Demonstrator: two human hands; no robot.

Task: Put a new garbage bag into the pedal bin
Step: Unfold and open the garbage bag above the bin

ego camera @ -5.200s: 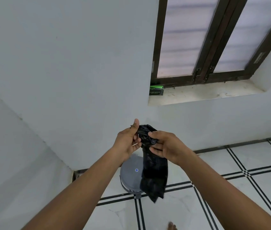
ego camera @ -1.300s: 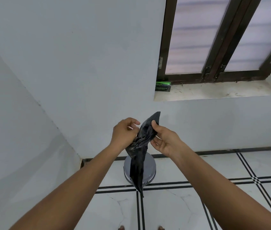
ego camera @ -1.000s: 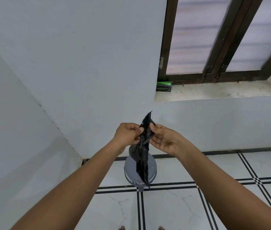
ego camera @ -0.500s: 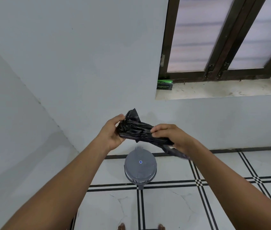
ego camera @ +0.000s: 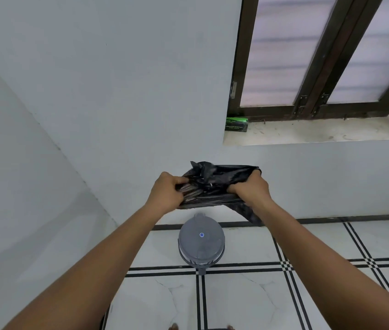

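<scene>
Hands, left hand and right hand, grip the crumpled garbage bag, its opening hidden.

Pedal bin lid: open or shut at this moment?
Shut. The grey lid lies flat over the pedal bin; no opening shows.
</scene>
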